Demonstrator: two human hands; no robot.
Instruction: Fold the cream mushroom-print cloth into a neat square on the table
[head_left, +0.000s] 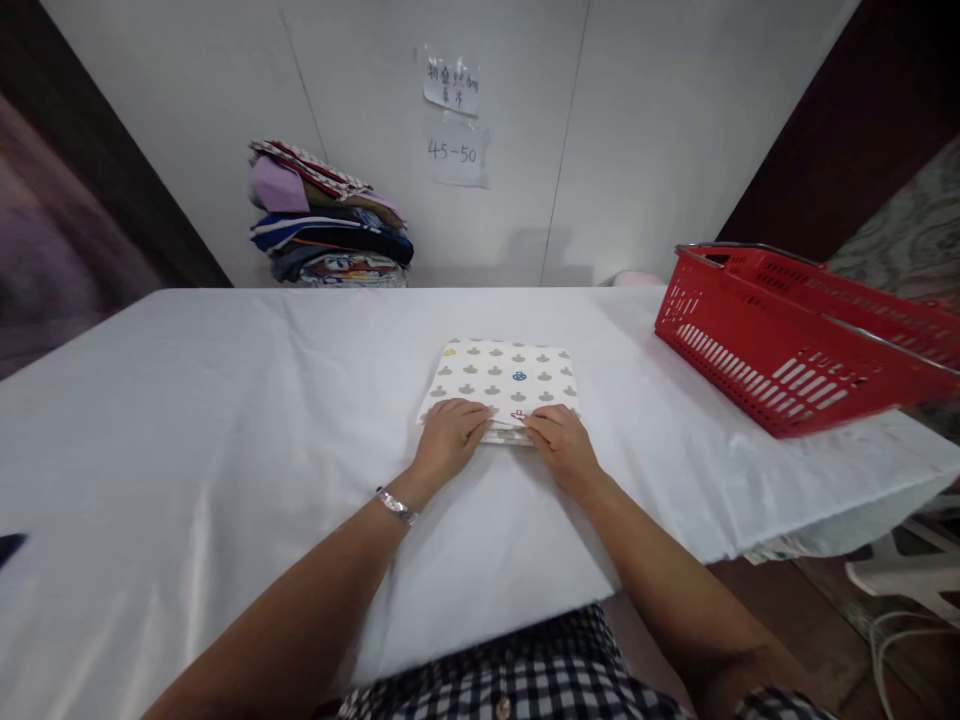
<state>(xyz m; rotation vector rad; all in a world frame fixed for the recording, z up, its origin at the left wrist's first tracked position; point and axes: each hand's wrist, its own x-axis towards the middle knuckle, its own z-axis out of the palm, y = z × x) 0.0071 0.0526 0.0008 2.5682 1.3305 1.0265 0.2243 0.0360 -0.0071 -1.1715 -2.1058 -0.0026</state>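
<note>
Blk/wht chk top (544,688), slvr L-wrist bracelet (397,506)

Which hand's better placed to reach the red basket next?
Right hand, likely: the red basket stands on that side. Both hands hold the near edge of the patterned cloth, but the left hand is farther from the basket.

The left hand (450,438) at eight o'clock and right hand (568,448) at four pinch a folded printed cloth (506,374) — red shopping basket (757,335) towards three, folded clothes stack (334,225) at ten.
</note>
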